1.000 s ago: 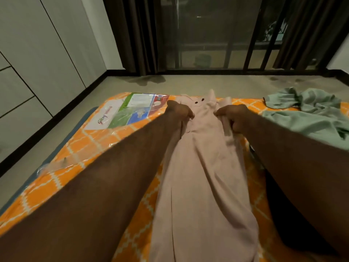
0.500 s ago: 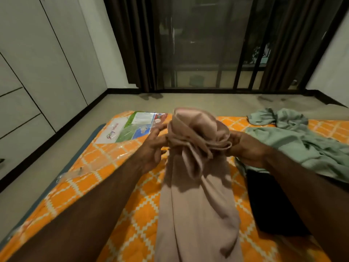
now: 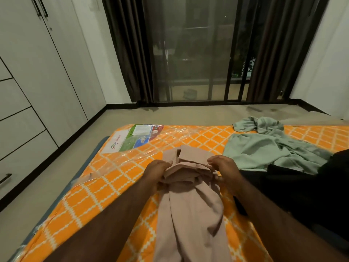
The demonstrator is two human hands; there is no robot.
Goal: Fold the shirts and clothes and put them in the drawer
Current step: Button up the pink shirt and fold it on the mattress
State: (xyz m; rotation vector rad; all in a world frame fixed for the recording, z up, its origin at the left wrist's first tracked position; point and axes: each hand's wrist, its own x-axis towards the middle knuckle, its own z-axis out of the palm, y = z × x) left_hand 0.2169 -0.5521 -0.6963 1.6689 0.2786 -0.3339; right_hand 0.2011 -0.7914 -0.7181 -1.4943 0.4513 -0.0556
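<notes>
Pink shirt (image 3: 190, 205) now folded lower, two hands (image 3: 188, 172) gripping, one green garment (image 3: 272, 150)

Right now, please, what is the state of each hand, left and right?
Left hand: closed, gripping the folded edge of the pink shirt.
Right hand: closed, gripping the same shirt's other side.

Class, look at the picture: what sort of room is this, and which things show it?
Probably a bedroom: a plastic-wrapped mattress lies on the floor, a wardrobe with drawers lines the wall, and curtains frame a glass door.
</notes>
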